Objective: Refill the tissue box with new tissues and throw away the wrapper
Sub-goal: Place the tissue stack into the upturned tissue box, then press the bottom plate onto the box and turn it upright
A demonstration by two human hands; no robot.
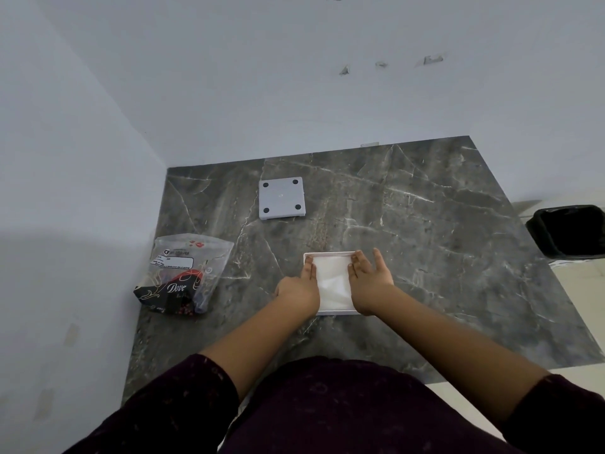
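Observation:
A white square tissue box [327, 254] stands open on the dark marble counter, filled with a stack of white tissues [332, 283]. My left hand [299, 288] lies on the box's left side with its fingers flat on the tissues. My right hand [371, 278] rests on the right side, fingers spread over the tissues and the box's edge. The box's grey bottom panel [282, 198], with black pads at its corners, lies apart at the back. The plastic wrapper [183, 276], printed "Dove", lies crumpled and open to the left.
The marble counter [425, 224] meets white walls at the back and left. A black-lined waste bin [569, 231] stands on the floor past the counter's right edge. My dark sleeves and body fill the lower frame.

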